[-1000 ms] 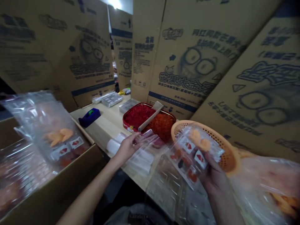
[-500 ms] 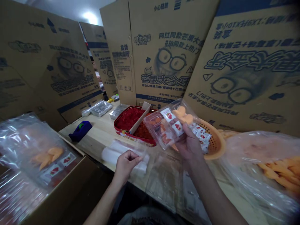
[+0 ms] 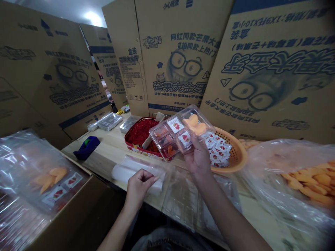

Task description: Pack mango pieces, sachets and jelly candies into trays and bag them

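Observation:
My right hand [image 3: 197, 157] grips a clear plastic compartment tray [image 3: 167, 130] by its near edge and holds it tilted above the table. Orange curved candies [image 3: 195, 124] fill its far compartment, two white sachets with a red print lie in the middle, and small red and orange pieces sit at the left end. With thumb and forefinger pinched, my left hand [image 3: 141, 184] holds the edge of a clear plastic bag [image 3: 154, 165] over a pile of such bags. Between the hands and my body lie empty clear trays [image 3: 180, 198].
Behind the tray are a red tin [image 3: 131, 137] of red pieces and an orange basket [image 3: 239, 153] of sachets. A bag of orange candies [image 3: 309, 177] lies right, a blue tape dispenser [image 3: 86, 147] left. An open carton [image 3: 78, 209] holds packed trays. Tall cartons [image 3: 180, 21] wall the back.
My right hand has moved left with the tray, bringing it closer to my left hand and off the basket's sachets. The left hand keeps its pinch nearly in place. The view has shifted slightly.

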